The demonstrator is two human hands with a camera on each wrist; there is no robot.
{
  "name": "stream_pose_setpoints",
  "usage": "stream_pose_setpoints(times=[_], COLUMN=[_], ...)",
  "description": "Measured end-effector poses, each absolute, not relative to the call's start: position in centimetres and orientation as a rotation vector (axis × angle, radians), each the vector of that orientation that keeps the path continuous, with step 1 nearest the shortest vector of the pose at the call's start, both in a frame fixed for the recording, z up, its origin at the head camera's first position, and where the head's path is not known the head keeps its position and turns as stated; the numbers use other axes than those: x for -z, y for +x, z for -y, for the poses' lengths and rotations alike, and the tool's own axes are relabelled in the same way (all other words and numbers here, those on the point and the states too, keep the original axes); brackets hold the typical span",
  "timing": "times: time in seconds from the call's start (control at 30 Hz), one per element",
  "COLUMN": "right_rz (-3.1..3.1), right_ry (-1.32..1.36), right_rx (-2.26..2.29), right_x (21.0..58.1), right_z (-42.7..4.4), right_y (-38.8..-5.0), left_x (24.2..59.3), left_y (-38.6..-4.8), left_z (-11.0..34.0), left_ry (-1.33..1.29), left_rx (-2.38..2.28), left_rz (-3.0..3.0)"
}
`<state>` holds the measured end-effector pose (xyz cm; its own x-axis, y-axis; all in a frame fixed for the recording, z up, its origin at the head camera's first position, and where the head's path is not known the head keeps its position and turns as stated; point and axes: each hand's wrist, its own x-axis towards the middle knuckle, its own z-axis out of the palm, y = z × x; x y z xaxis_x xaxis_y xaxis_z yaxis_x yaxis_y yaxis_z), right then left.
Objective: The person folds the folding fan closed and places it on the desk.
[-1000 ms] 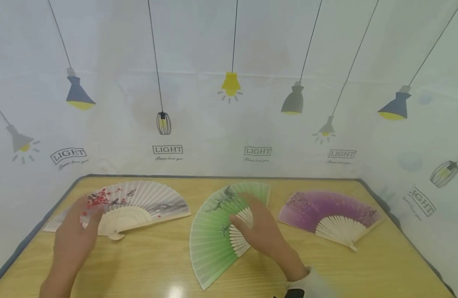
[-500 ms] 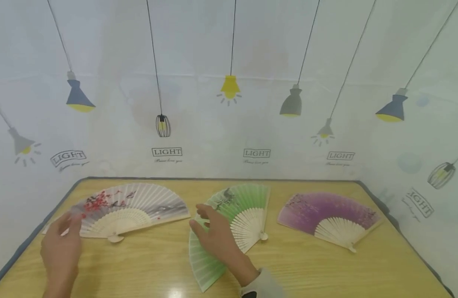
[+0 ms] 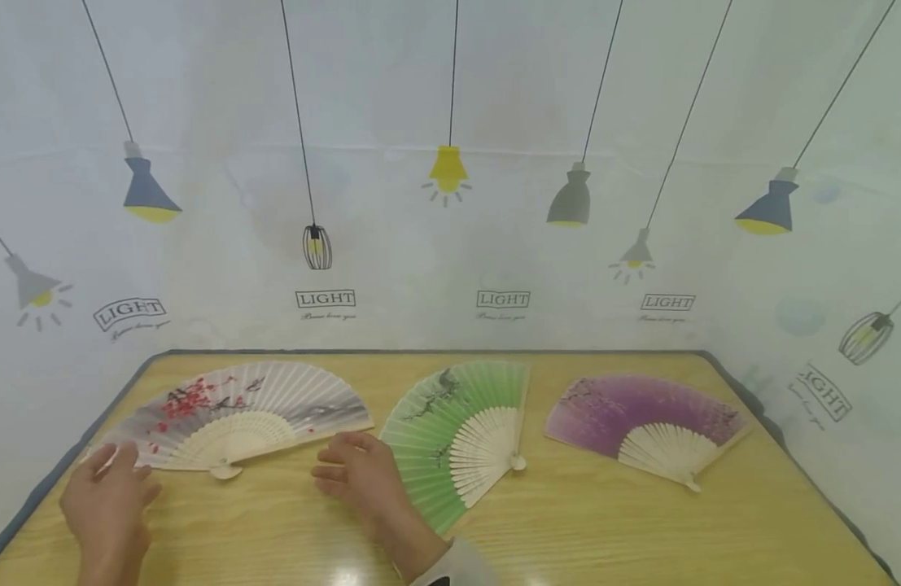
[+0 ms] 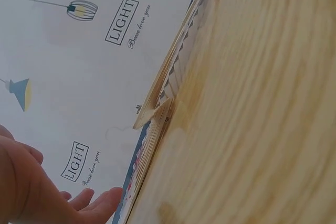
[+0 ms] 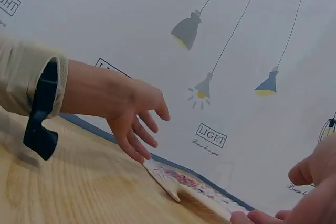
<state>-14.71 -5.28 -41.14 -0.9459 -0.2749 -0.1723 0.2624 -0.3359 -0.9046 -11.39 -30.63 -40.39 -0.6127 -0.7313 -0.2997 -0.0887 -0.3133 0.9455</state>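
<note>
Three folding fans in a row on the wood-grain table (image 3: 582, 533), all spread with painted side up, probably so the leaves lie flat and show.

White-and-grey blossom fan (image 3: 274, 399) at left, pivot toward the near side. Green fan (image 3: 487, 391) in the middle, turned so its pivot sits right and the leaf sweeps left and near. Purple fan (image 3: 604, 411) at right, pivot near-right, well apart from both hands.

Left hand (image 3: 109, 505) is at the white fan's left tip, fingers relaxed and apart, nothing gripped. Contact with the tip: can't tell.

Right hand (image 3: 365, 480) is just nearer than the white fan's right tip, fingers loosely bent, holding nothing. Its wrist crosses the green fan's near-left part in the head view; touching or above, can't tell.

Hands flank the white fan's two ends, presumably because the outer sticks are the firm parts to handle while the pleated leaf would crease. Side-on in the left wrist view, the white fan's pivot end tilts up slightly off the wood.
</note>
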Motion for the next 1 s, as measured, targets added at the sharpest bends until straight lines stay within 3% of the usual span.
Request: stream_pose_setpoints(times=[0.4,1.0], right_rz=[-1.414,-1.103], right_ry=[0.341,0.406], right_rx=[2.307,2.452], right_x=[43.4,44.0], right_z=[8.8,12.0], right_y=[-14.3,-16.1], left_x=[40.9,42.9], left_y=[-11.8,-12.2], left_z=[31.1,32.4], left_ry=[1.127,1.071], left_rx=[2.078,2.122], left_rz=[1.597,1.500])
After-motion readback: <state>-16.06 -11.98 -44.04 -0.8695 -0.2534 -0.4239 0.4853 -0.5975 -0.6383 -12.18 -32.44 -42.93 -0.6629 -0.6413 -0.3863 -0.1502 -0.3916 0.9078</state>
